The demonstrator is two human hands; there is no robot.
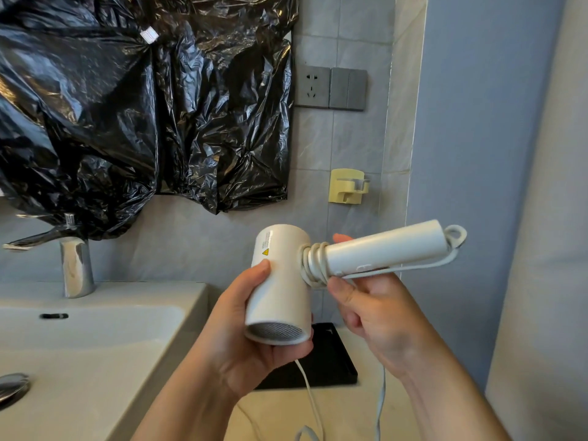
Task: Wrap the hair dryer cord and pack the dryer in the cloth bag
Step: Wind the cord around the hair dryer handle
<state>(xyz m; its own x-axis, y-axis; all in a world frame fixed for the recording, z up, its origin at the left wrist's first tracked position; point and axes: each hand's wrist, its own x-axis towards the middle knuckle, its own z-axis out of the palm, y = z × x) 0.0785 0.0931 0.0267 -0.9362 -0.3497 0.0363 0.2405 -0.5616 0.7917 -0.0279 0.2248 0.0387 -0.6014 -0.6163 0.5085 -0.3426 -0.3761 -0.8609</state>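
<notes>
The left hand (pixel 251 323) curls around the white dryer (pixel 280 281). At its 3 o'clock, the right hand (pixel 378 316) pinches the cord (pixel 313 264).

I'm looking down on a pale counter (pixel 346 409). A white basin (pixel 95 342) is sitting in its left part, a chrome tap (pixel 75 265) standing at the back rim and a metal drain plug (pixel 11 388) showing at the left edge. Right of the basin a black tray (pixel 331 364) is lying flat, and a loop of white cord (pixel 306 428) is resting nearer me.
</notes>
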